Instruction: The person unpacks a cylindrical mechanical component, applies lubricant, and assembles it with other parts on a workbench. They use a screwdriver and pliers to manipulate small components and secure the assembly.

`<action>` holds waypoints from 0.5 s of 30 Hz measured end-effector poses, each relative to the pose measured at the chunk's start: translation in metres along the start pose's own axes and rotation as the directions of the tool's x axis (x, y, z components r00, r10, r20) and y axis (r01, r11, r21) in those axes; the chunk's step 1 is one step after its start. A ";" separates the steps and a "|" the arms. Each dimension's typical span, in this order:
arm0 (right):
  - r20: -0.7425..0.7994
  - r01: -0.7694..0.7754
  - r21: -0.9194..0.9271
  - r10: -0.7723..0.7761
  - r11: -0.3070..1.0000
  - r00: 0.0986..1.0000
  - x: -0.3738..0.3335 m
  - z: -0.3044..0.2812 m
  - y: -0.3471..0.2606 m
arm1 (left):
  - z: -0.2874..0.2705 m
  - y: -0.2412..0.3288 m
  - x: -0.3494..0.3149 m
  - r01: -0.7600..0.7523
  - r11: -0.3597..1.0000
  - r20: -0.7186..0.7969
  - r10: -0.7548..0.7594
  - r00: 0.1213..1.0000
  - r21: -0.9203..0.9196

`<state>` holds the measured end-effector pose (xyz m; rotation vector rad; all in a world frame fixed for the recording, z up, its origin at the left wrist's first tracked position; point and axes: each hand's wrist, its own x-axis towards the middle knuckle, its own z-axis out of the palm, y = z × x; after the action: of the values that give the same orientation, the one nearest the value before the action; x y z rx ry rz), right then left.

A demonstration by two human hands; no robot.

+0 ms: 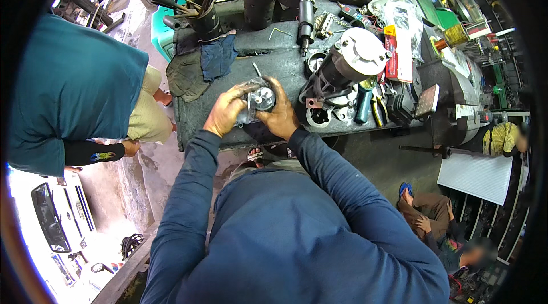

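Note:
Both my hands are closed round a round silver metal part point(263, 98), held just above the near part of the dark workbench point(262, 67). My left hand point(227, 109) grips its left side, where what looks like clear plastic shows. Around the right side curl the fingers of my right hand point(279, 111). The part's underside is hidden. Beyond my hands lies a thin light-coloured rod point(256, 69). To the right stands a large motor point(361, 53) with a pale round end cap, and a dark ring-shaped metal part point(318, 117) sits by its base.
Dark metal cylinders point(260, 1) stand at the back, one holding tools. Cloths point(218, 58) lie at the bench's left. Pliers point(378, 109) and a red-and-white box point(398, 55) are on the right. One person point(80, 87) stands close at left; another point(439, 224) sits at lower right.

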<state>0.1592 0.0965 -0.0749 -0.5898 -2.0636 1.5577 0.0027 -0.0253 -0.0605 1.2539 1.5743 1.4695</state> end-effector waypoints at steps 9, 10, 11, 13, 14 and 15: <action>0.062 0.148 -0.548 -0.137 0.823 0.989 -0.018 -0.005 0.017 | 0.010 0.018 -0.010 0.129 0.735 -0.069 -0.112 0.991 0.666; 0.071 0.116 -0.546 -0.092 0.830 0.993 -0.024 -0.008 0.020 | 0.014 0.021 -0.010 0.152 0.681 -0.062 -0.155 0.986 0.716; 0.077 0.089 -0.540 -0.056 0.837 0.995 -0.028 -0.011 0.023 | 0.020 0.024 -0.011 0.179 0.618 -0.065 -0.202 0.977 0.766; 0.144 0.157 -0.619 -0.086 0.769 0.986 -0.036 -0.013 0.032 | 0.031 0.027 -0.012 0.183 0.580 -0.058 -0.227 0.972 0.794; 0.178 0.184 -0.666 -0.085 0.723 0.980 -0.038 -0.014 0.037 | 0.037 0.028 -0.014 0.165 0.579 -0.045 -0.215 0.975 0.798; 0.174 0.169 -0.673 -0.068 0.720 0.982 -0.039 -0.014 0.041 | 0.043 0.027 -0.015 0.144 0.603 -0.084 -0.127 0.988 0.785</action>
<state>0.2007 0.0937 -0.1159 -0.5851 -2.7284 0.7216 0.0528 -0.0256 -0.0436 1.5149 2.4078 0.6385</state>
